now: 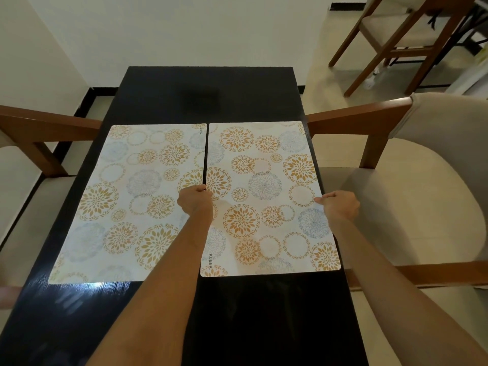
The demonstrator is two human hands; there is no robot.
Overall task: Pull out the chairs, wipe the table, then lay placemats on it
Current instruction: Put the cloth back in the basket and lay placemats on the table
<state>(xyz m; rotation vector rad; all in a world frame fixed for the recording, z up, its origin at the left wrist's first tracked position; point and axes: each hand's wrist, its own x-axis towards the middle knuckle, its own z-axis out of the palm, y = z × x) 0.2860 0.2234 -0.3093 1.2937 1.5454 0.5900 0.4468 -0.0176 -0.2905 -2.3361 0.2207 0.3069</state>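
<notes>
At centre frame, two white rectangular placemats w/ orange and blue floral rings lie side by side on the dark glossy tabletop (237, 96), edges nearly touching. Left placemat (126, 196) lies flat; right placemat (266, 207) is pinched at both side edges by left hand (196, 200) and right hand (340, 206), fingers closed on it. Brown wooden chairs w/ beige cushions, left (39, 133) and right (396, 165), stand pulled out. Tabletop looks shiny, prob. wiped. Left to do: release, maybe more mats. No containers in view.
</notes>
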